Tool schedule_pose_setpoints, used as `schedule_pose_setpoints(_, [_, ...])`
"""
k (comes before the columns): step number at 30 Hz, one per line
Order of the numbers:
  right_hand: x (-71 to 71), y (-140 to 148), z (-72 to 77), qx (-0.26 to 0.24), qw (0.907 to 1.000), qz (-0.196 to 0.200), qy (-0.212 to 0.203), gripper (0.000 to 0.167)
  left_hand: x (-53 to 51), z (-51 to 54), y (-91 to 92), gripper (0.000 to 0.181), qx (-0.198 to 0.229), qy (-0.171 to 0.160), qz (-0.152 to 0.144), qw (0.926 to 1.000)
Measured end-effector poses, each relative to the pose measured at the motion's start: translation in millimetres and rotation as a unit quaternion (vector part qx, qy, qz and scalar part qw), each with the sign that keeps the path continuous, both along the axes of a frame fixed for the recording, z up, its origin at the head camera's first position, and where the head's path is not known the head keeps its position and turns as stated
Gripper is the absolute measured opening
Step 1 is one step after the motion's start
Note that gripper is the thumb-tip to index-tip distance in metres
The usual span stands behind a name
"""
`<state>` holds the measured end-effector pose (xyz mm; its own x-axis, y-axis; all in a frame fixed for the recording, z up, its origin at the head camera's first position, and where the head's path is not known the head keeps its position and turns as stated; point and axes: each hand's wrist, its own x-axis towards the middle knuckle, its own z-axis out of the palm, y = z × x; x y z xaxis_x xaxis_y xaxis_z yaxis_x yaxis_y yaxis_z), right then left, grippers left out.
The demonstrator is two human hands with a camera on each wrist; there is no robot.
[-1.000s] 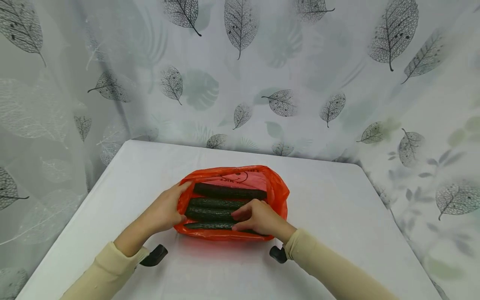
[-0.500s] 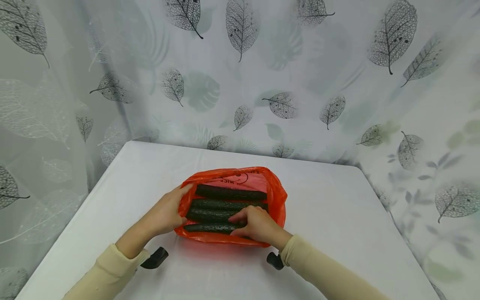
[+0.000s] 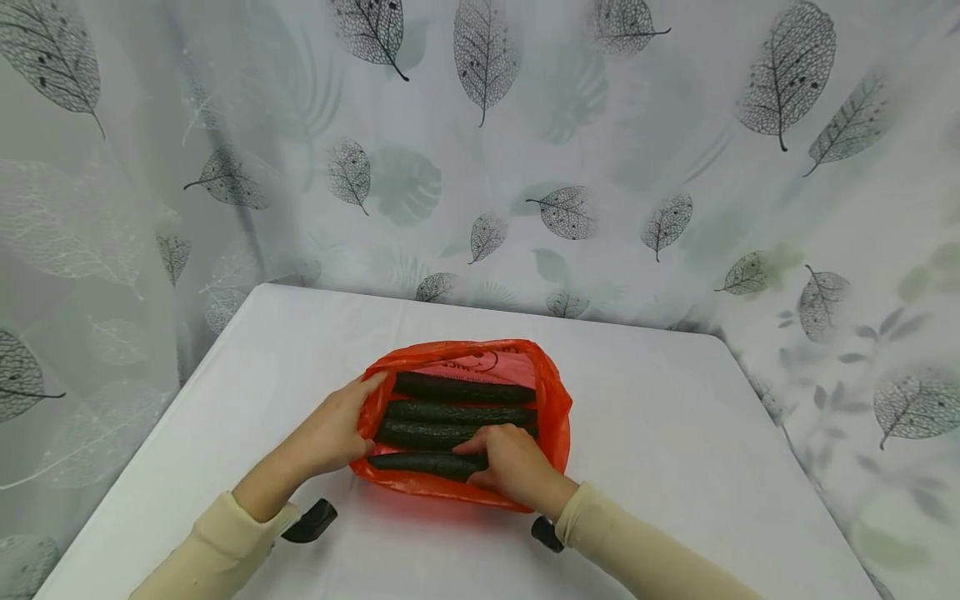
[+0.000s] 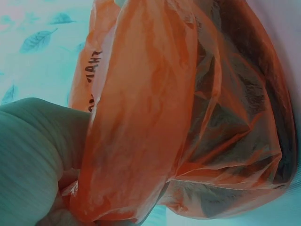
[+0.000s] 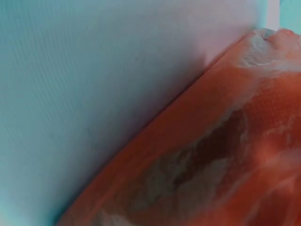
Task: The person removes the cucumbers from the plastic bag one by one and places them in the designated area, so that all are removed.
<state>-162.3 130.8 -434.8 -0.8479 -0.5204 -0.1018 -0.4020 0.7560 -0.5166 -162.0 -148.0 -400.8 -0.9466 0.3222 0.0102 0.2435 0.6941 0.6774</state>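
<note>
An orange-red plastic bag [image 3: 557, 412] lies on the white table with its mouth spread wide. Several dark green cucumbers [image 3: 465, 389] lie side by side in it. My left hand [image 3: 333, 429] grips the bag's left rim; in the left wrist view its fingers [image 4: 42, 146] hold the folded plastic [image 4: 136, 103]. My right hand [image 3: 517, 467] reaches in over the front rim, thumb and fingers around the right part of the nearest cucumber [image 3: 420, 464]. The hand hides that cucumber's right end. In the right wrist view only the bag's outside [image 5: 263, 127] shows, no fingers.
The white table [image 3: 660, 433] stretches out on both sides of the bag. A leaf-patterned curtain [image 3: 480, 167] hangs behind and beside it. Black wrist cameras [image 3: 311, 521] sit under both sleeves.
My right hand has moved slightly left and towards me, closing around the nearest cucumber. My left hand keeps its grip on the bag's rim. The view has shifted slightly.
</note>
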Motion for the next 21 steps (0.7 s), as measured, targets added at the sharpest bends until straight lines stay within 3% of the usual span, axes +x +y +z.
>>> schedule_pose_setpoints(12, [-0.4,2,-1.0,-0.023,0.9997,0.009,-0.01,0.041,1.9,1.0,-1.6,0.089,0.009,0.0,-0.005,0.9999])
schedule_pose_setpoints(21, [-4.0,10,15.1,-0.059,0.9981,-0.004,-0.015,0.041,0.2,9.3,-4.7,0.086,-0.024,0.026,-0.017,0.9992])
